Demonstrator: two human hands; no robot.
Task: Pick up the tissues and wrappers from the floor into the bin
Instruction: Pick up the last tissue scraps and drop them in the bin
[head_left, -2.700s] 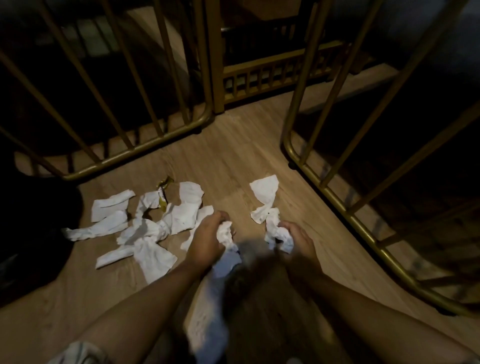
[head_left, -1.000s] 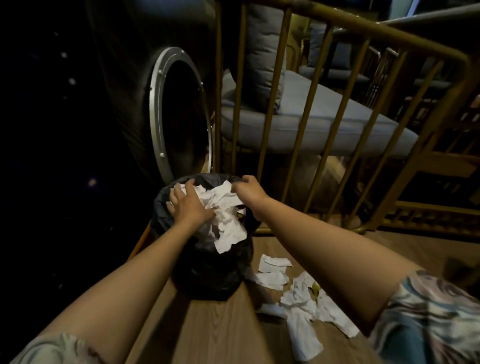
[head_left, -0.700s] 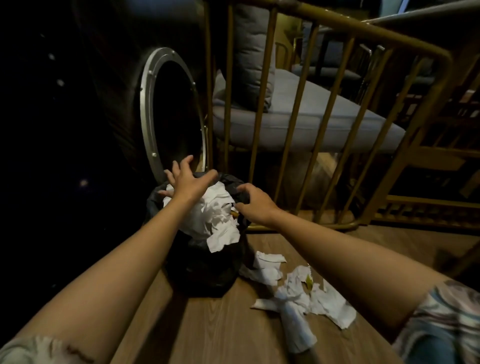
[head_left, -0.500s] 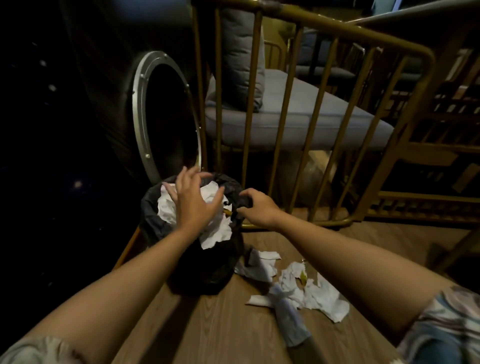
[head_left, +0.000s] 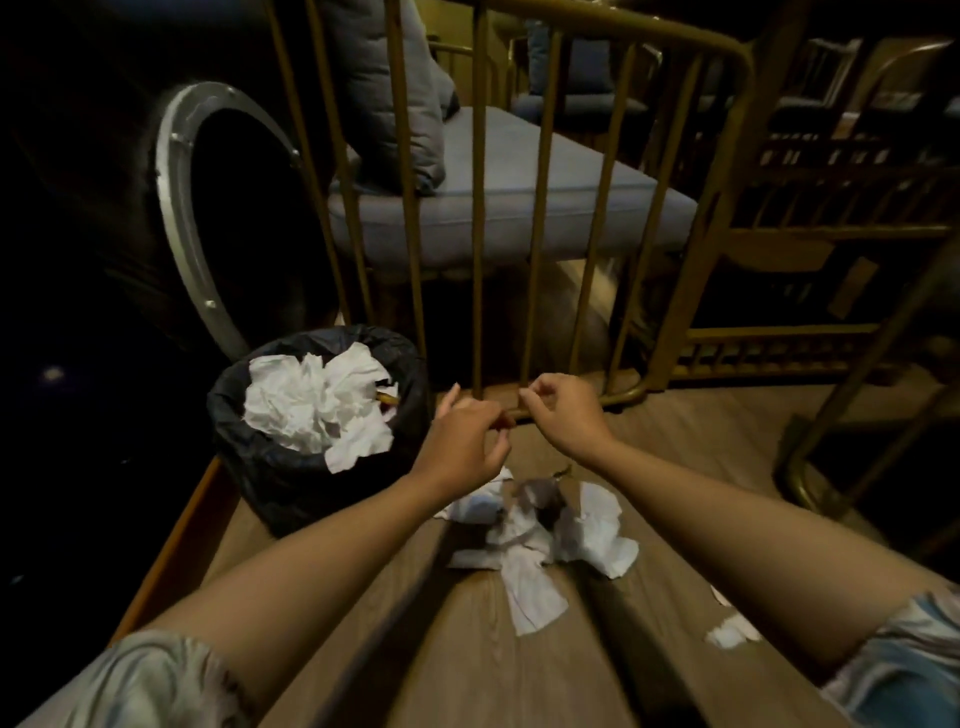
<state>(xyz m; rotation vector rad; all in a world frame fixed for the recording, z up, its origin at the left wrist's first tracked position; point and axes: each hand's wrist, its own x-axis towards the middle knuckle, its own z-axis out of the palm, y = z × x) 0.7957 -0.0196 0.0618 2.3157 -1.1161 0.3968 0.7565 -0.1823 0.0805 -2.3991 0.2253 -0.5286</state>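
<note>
1. Half a second ago both hands were at the mouth of the round bin lined with a black plastic bag (head_left: 311, 457), pressing crumpled white tissues (head_left: 317, 402) into it; now the left hand (head_left: 462, 447) and right hand (head_left: 563, 415) have drawn back to the right of the bin and hang side by side above the floor.
2. Both hands hold nothing, their fingers loosely curled.
3. The load is delivered: tissues sit heaped in the bin, one sheet hanging over its front rim.
4. The task is only partly done, it seems. A loose pile of white tissue scraps (head_left: 540, 535) lies on the pale wood-plank floor (head_left: 441, 665) just below the hands, with a small wrapper-like scrap among them, and smaller bits (head_left: 732, 631) near the right forearm.
5. The next move is likely another gathering reach.
6. The room is dim: gold metal railing bars (head_left: 480, 208) stand behind the bin, a grey cushioned seat (head_left: 519, 202) beyond them, and a silver ring-shaped frame (head_left: 179, 208) to the left.
</note>
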